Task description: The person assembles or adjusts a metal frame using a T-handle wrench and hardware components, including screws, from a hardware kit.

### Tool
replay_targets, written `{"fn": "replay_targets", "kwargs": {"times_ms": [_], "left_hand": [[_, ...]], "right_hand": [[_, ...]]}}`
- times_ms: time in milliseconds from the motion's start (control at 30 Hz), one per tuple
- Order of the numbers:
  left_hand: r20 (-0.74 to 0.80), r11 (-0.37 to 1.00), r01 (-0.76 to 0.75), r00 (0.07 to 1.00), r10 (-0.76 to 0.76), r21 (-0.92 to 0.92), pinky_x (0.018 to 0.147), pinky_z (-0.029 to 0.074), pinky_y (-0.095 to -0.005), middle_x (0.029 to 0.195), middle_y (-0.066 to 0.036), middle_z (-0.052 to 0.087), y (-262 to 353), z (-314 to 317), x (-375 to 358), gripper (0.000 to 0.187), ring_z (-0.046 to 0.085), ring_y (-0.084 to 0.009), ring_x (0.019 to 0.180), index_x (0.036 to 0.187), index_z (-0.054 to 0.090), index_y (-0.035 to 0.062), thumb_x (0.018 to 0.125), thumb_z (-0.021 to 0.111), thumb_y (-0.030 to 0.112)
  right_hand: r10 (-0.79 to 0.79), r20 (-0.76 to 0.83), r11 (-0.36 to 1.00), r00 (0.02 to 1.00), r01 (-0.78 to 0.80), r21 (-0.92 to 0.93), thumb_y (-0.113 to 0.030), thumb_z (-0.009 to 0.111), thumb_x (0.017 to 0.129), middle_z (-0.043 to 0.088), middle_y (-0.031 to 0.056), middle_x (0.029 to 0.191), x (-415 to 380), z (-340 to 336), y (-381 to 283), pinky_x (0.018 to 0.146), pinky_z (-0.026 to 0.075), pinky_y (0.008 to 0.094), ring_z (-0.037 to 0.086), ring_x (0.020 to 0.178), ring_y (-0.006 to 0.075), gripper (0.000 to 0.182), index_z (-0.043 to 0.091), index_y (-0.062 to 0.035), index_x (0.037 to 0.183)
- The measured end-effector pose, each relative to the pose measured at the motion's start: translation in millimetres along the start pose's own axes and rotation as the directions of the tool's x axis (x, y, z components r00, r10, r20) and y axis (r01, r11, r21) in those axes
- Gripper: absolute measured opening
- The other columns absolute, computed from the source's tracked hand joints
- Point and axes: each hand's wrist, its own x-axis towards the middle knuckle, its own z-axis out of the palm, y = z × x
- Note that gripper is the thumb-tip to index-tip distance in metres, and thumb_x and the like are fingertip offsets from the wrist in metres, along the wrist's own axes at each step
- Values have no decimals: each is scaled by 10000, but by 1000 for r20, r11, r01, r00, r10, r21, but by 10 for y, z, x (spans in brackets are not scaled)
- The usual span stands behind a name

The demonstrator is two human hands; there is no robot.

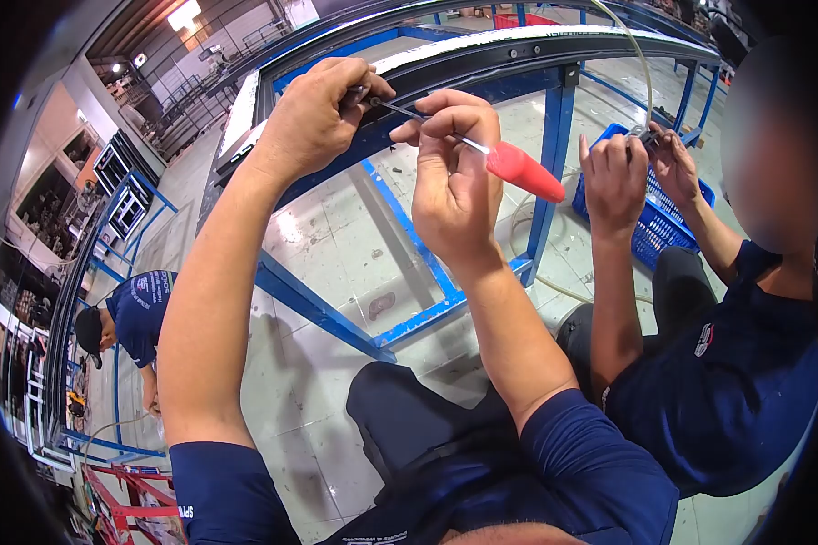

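Note:
In the head view, my right hand (456, 186) is closed round the thin metal shaft of a screwdriver (525, 171) with a red handle. The shaft slants up and left, its tip meeting a small dark metal piece (358, 94) at my left fingertips. My left hand (311, 118) pinches that piece against the side of a black metal frame (445, 75). Most of the piece is hidden by my fingers, so I cannot tell its kind. The frame lies on a blue steel stand (551, 136), just beyond both hands.
To my right, a co-worker (713, 363) in dark blue sits close, hands raised near a pale hose (647, 73). A blue plastic basket (650, 232) stands on the tiled floor. Another person (145, 309) bends over at the left, near a red metal rack (132, 504).

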Motion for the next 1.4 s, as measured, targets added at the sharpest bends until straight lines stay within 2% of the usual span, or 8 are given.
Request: {"fn": "replay_targets", "kwargs": {"times_ms": [267, 500, 633, 733, 1000, 1067, 1200, 1400], "left_hand": [[63, 996, 87, 994, -87, 2, 923, 512, -352, 1162, -82, 666, 31, -31, 22, 274, 634, -248, 1098, 1030, 695, 89, 802, 675, -61], [-13, 1000, -14, 1000, 14, -1, 849, 523, -381, 958, -93, 682, -13, 24, 6, 178, 634, -282, 992, 938, 663, 75, 829, 616, -58], [-7, 1000, 4, 1000, -4, 8, 850, 526, -381, 966, -94, 683, 37, -3, 20, 184, 634, -280, 994, 945, 668, 75, 827, 616, -55], [47, 997, 68, 997, -67, -23, 860, 526, -379, 969, -95, 681, 56, -25, 19, 175, 633, -275, 1008, 942, 668, 78, 832, 618, -48], [-39, 1000, -1, 999, 2, 14, 891, 526, -381, 970, -86, 681, 43, 37, 8, 130, 628, -263, 1038, 914, 663, 78, 822, 663, -14], [-18, 999, 51, 999, -51, 4, 888, 525, -381, 969, -83, 681, 72, 18, 6, 132, 628, -263, 1033, 914, 664, 80, 819, 669, -12], [41, 995, 100, 994, -101, 25, 820, 515, -334, 1148, -80, 663, 55, -4, -3, 241, 644, -223, 950, 1022, 696, 83, 806, 702, -24], [39, 1000, 21, 999, -21, -4, 788, 504, -325, 1132, -86, 661, 6, -11, -2, 240, 639, -217, 905, 1013, 689, 73, 798, 702, -33]], "right_hand": [[20, -100, 999, 995, -23, -33, 103, 621, 886, 559, 107, 958, -24, 6, 46, 745, 520, 282, 591, 828, 173, 148, 549, 1, 966], [-101, -55, 986, 993, 92, -141, 116, 612, 882, 582, 88, 893, 30, -2, 28, 734, 524, 284, 612, 807, 175, 161, 571, -7, 978], [-11, -32, 996, 999, 8, -89, 143, 556, 925, 625, 130, 1021, 45, -46, -55, 817, 585, 284, 680, 893, 172, 185, 538, 20, 1063], [119, -76, 991, 990, -114, 74, 146, 550, 867, 585, 81, 946, 28, -45, -38, 828, 509, 281, 642, 916, 176, 187, 566, 8, 992], [96, -4, 995, 995, -96, 41, 155, 543, 845, 586, 107, 981, 68, -76, -74, 840, 500, 294, 625, 891, 205, 189, 542, 1, 954], [37, -31, 985, 999, -42, -166, 94, 575, 943, 626, 108, 982, 59, -65, -76, 842, 557, 278, 661, 942, 160, 126, 515, 8, 1014], [87, -70, 992, 994, -93, -87, 75, 606, 939, 617, 103, 960, 15, -34, -45, 803, 579, 277, 682, 891, 164, 137, 520, 20, 1030], [-2, -86, 995, 996, -7, -102, 104, 606, 886, 651, 118, 889, 57, -49, -103, 720, 552, 289, 687, 804, 207, 139, 615, 17, 993]]}}
